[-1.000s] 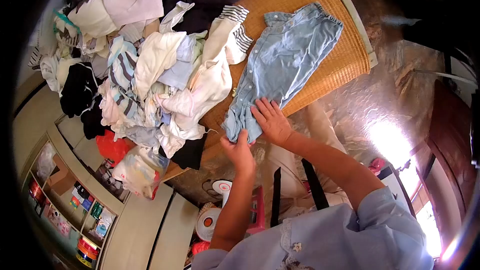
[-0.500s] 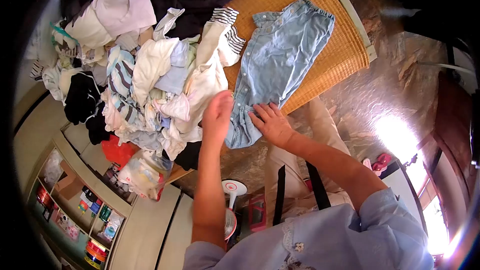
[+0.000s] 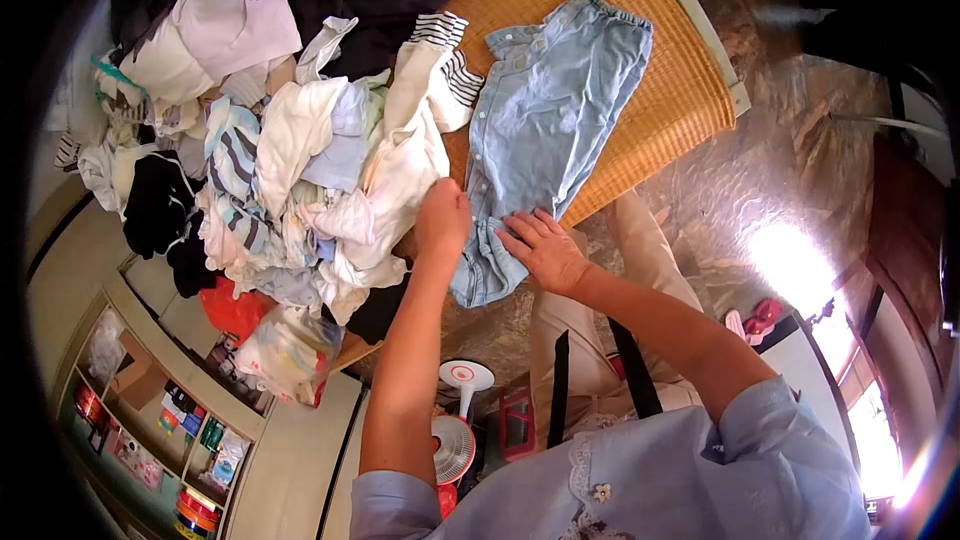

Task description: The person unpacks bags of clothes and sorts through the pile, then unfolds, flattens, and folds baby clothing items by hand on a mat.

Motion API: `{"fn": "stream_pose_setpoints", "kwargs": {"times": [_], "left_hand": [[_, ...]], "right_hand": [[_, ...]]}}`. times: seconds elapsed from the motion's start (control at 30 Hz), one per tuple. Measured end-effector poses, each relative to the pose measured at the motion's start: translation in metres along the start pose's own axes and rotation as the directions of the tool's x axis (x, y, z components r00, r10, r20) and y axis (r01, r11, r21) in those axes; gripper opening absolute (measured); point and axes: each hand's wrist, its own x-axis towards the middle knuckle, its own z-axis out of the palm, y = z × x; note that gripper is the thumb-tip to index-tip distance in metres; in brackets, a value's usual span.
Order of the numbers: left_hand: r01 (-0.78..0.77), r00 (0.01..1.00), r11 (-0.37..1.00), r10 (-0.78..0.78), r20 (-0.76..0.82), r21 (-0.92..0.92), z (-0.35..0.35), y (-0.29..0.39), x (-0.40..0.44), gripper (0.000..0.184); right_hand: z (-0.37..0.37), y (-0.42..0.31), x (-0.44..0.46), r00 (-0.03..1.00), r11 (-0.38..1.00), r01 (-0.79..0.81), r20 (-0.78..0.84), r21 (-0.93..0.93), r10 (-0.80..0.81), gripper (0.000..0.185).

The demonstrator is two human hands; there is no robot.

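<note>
A light blue denim garment (image 3: pixel 555 110) with buttons along its left edge lies flat on the woven mat (image 3: pixel 680 90), its lower end bunched over the mat's near edge. My right hand (image 3: pixel 545 252) rests on that lower part with fingers spread. Beside the garment's left edge is my left hand (image 3: pixel 443 220), its fingers curled together; what they hold, if anything, is hidden. A white garment with black striped cuffs (image 3: pixel 405 140) lies just left of and beyond it, at the edge of a large heap of clothes (image 3: pixel 295 140).
A plastic bag (image 3: pixel 290 350) and a red bag (image 3: pixel 232 308) hang below the heap. Shelves with small items (image 3: pixel 150 420) stand at the lower left. A white fan (image 3: pixel 455 445) is on the floor near my left arm. Pink shoes (image 3: pixel 763 320) lie at the right.
My left hand has left the garment's lower end, moved up along its left side and closed. My right hand has stayed on the cloth. The view has shifted slightly.
</note>
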Motion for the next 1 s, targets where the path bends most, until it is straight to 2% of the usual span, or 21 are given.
{"fn": "stream_pose_setpoints", "kwargs": {"times": [0.07, 0.17, 0.37, 0.47, 0.57, 0.67, 0.7, 0.77, 0.8, 0.83, 0.9, 0.93, 1.0], "left_hand": [[0.076, 0.996, 0.993, -0.072, -0.043, 0.086, -0.001, -0.011, 0.001, 0.017], [0.016, 0.997, 0.988, -0.005, 0.072, -0.153, -0.01, 0.0, -0.006, 0.018], [-0.104, 0.991, 0.981, 0.087, -0.104, -0.165, 0.018, 0.0, 0.006, 0.018], [-0.086, 0.996, 0.986, 0.081, -0.04, -0.146, 0.02, -0.006, 0.008, 0.019], [0.067, 0.998, 0.997, -0.067, -0.001, -0.04, 0.006, -0.002, 0.003, 0.016], [-0.117, 0.99, 0.947, 0.088, -0.107, -0.3, 0.002, -0.009, -0.002, 0.017], [-0.28, 0.958, 0.906, 0.244, -0.15, -0.317, 0.001, -0.012, -0.001, 0.021], [-0.576, 0.818, 0.747, 0.522, -0.243, -0.332, -0.007, -0.023, 0.001, 0.03], [-0.401, 0.881, 0.737, 0.473, -0.009, -0.545, -0.016, -0.029, -0.003, 0.045], [-0.245, 0.919, 0.68, 0.391, 0.059, -0.691, -0.015, -0.027, -0.005, 0.048], [0.089, 0.941, 0.471, 0.249, 0.23, -0.877, -0.014, -0.021, -0.006, 0.054], [0.119, 0.909, 0.516, 0.287, 0.302, -0.848, -0.023, -0.018, 0.001, 0.062], [0.158, 0.893, 0.581, 0.261, 0.366, -0.799, -0.022, -0.014, 0.01, 0.066]], "right_hand": [[0.001, 0.002, -0.001, 1.0, 1.0, 0.005, 0.002, 0.01, -0.005, 0.077], [0.002, 0.001, 0.0, 1.0, 1.0, 0.002, 0.005, 0.008, -0.002, 0.082], [0.006, 0.002, 0.001, 1.0, 1.0, -0.001, 0.002, -0.023, 0.001, 0.081], [0.005, 0.004, 0.0, 1.0, 1.0, 0.004, 0.016, -0.014, -0.003, 0.08], [0.001, 0.001, 0.001, 1.0, 0.995, -0.031, 0.001, 0.095, 0.031, 0.075], [0.003, 0.006, -0.002, 0.997, 0.983, -0.051, -0.051, 0.174, 0.061, 0.068], [0.006, 0.009, -0.004, 0.995, 0.98, -0.058, -0.07, 0.191, 0.072, 0.066], [0.022, 0.021, -0.005, 0.968, 0.925, -0.017, -0.224, 0.381, 0.11, 0.057], [0.023, 0.024, -0.003, 0.945, 0.883, 0.016, -0.295, 0.469, 0.139, 0.053], [0.023, 0.025, -0.004, 0.938, 0.827, -0.101, -0.225, 0.554, 0.265, 0.05], [0.014, 0.028, -0.004, 0.876, 0.659, -0.317, -0.055, 0.682, 0.479, 0.046], [-0.005, 0.026, 0.002, 0.862, 0.633, -0.307, -0.076, 0.71, 0.502, 0.043], [-0.014, 0.039, 0.011, 0.779, 0.429, -0.446, 0.105, 0.785, 0.618, 0.043]]}}
